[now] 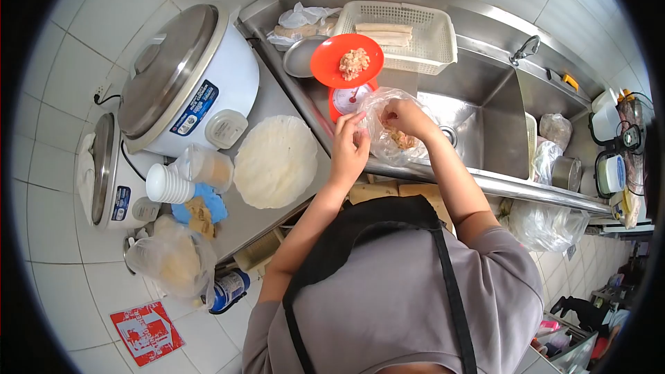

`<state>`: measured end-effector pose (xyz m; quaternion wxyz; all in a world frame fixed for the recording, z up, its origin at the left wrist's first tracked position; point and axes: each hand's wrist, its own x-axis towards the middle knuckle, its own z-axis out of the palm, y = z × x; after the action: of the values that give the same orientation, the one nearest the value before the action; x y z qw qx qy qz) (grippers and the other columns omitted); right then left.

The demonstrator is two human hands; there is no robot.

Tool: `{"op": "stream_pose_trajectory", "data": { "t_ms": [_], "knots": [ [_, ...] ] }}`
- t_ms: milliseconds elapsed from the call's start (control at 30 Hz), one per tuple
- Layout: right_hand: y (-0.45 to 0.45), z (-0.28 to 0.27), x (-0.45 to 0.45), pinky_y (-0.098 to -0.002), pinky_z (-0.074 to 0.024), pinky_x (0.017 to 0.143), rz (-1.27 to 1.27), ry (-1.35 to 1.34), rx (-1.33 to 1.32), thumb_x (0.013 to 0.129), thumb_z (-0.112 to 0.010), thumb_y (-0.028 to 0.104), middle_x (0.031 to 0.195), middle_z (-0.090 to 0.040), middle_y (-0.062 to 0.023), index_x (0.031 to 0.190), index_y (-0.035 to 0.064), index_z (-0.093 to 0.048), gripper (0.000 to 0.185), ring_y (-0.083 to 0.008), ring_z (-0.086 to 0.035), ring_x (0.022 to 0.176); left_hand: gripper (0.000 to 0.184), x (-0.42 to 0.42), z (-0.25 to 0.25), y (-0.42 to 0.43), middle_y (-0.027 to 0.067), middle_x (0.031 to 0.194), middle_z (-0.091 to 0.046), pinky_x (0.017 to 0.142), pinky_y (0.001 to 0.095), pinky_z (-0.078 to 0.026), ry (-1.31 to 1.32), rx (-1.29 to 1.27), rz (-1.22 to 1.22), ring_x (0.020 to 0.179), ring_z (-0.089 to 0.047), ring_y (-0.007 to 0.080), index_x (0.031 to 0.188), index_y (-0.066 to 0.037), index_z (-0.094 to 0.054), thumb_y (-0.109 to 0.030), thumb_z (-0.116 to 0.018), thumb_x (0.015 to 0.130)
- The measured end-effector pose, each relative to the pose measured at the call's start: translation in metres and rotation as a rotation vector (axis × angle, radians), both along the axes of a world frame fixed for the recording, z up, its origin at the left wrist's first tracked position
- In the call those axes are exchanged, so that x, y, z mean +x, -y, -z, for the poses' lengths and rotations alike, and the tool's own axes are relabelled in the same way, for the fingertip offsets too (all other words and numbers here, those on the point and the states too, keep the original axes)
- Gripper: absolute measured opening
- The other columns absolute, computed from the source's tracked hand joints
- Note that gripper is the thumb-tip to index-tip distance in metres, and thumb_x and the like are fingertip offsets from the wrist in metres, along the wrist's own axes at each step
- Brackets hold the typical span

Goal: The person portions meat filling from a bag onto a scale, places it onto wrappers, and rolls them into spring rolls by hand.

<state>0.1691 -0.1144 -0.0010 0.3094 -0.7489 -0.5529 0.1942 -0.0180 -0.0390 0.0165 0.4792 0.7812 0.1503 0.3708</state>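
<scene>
A clear plastic bag (pixel 379 147) with a chunky pinkish meat filling (pixel 402 140) in it lies at the sink's edge. My left hand (pixel 350 144) has its fingers closed on the bag's left rim. My right hand (pixel 407 119) reaches into the mouth of the bag, its fingers curled down at the filling; the fingertips are partly hidden. Just beyond, a small heap of the same meat (pixel 355 64) sits on the orange plate (pixel 324 62) of a dial scale (pixel 348 100). A round pale wrapper sheet (pixel 276 161) lies flat on the counter to the left.
Behind the scale stands a white perforated basket (pixel 442 45) with pale rolls (pixel 384 33). The steel sink (pixel 499 114) is to the right, with a faucet (pixel 526 48). Large rice cookers (pixel 201 76), stacked white cups (pixel 166 183) and a hanging plastic bag (pixel 176 256) are on the left.
</scene>
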Motion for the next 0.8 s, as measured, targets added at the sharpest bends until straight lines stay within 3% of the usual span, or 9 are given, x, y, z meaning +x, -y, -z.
{"op": "stream_pose_trajectory", "data": {
  "t_ms": [67, 167, 200, 300, 500, 600, 800],
  "knots": [
    [-0.005, 0.010, 0.002, -0.0367, -0.0483, 0.068, -0.037, -0.052, -0.092, 0.070, -0.060, 0.004, 0.078, -0.064, -0.0157, 0.082, 0.0026, -0.067, 0.014, -0.0302, -0.063, 0.076, 0.032, -0.002, 0.001, -0.001, 0.0120, 0.111, -0.050, 0.066, 0.0254, -0.047, -0.011, 0.010, -0.008, 0.076, -0.057, 0.0152, 0.117, 0.002, -0.054, 0.000, -0.054, 0.084],
    [-0.014, 0.039, 0.000, -0.0381, -0.0474, 0.070, -0.083, 0.234, -0.174, 0.073, -0.056, 0.004, 0.084, -0.064, -0.0174, 0.087, 0.0010, -0.064, 0.016, -0.0314, -0.062, 0.080, 0.033, -0.004, 0.000, -0.002, 0.0119, 0.111, -0.051, 0.066, 0.0254, -0.047, -0.018, 0.005, -0.025, 0.075, -0.057, 0.0151, 0.117, 0.002, -0.054, 0.000, -0.054, 0.084],
    [-0.013, 0.036, -0.005, -0.0405, -0.0465, 0.072, -0.034, 0.105, -0.192, 0.076, -0.051, 0.004, 0.089, -0.064, -0.0192, 0.089, -0.0001, -0.060, 0.016, -0.0340, -0.062, 0.084, 0.033, -0.004, 0.000, -0.002, 0.0119, 0.110, -0.051, 0.066, 0.0254, -0.047, -0.020, -0.001, -0.029, 0.075, -0.057, 0.0150, 0.117, 0.002, -0.054, 0.000, -0.054, 0.084],
    [-0.004, 0.020, -0.018, -0.0416, -0.0463, 0.072, 0.140, -0.325, -0.120, 0.075, -0.052, 0.006, 0.091, -0.064, -0.0198, 0.089, 0.0007, -0.058, 0.016, -0.0357, -0.061, 0.085, 0.033, -0.006, -0.002, -0.002, 0.0120, 0.111, -0.051, 0.066, 0.0255, -0.047, -0.025, -0.024, -0.031, 0.076, -0.057, 0.0150, 0.117, 0.003, -0.054, 0.000, -0.054, 0.084],
    [0.008, 0.001, -0.011, -0.0371, -0.0478, 0.072, 0.182, 0.040, -0.146, 0.075, -0.056, 0.010, 0.084, -0.064, -0.0164, 0.093, 0.0040, -0.062, 0.019, -0.0325, -0.062, 0.080, 0.033, -0.007, 0.000, -0.003, 0.0119, 0.112, -0.051, 0.066, 0.0255, -0.047, -0.039, -0.005, -0.022, 0.077, -0.057, 0.0150, 0.117, 0.003, -0.055, 0.000, -0.054, 0.084],
    [0.012, -0.009, -0.002, -0.0339, -0.0486, 0.070, 0.093, 0.052, -0.118, 0.073, -0.061, 0.010, 0.079, -0.065, -0.0131, 0.089, 0.0041, -0.064, 0.016, -0.0265, -0.063, 0.076, 0.033, -0.006, -0.001, -0.003, 0.0120, 0.112, -0.051, 0.066, 0.0251, -0.047, -0.049, -0.006, -0.015, 0.077, -0.057, 0.0151, 0.117, 0.002, -0.054, 0.000, -0.054, 0.084],
    [0.015, -0.031, -0.001, -0.0358, -0.0497, 0.071, 0.064, -0.169, 0.037, 0.069, -0.066, 0.005, 0.080, -0.067, -0.0133, 0.090, 0.0054, -0.067, 0.022, -0.0270, -0.064, 0.075, 0.032, -0.007, 0.002, -0.004, 0.0118, 0.113, -0.051, 0.064, 0.0245, -0.046, -0.025, -0.013, -0.006, 0.078, -0.057, 0.0145, 0.117, 0.002, -0.054, 0.000, -0.055, 0.084]
  ]
}}
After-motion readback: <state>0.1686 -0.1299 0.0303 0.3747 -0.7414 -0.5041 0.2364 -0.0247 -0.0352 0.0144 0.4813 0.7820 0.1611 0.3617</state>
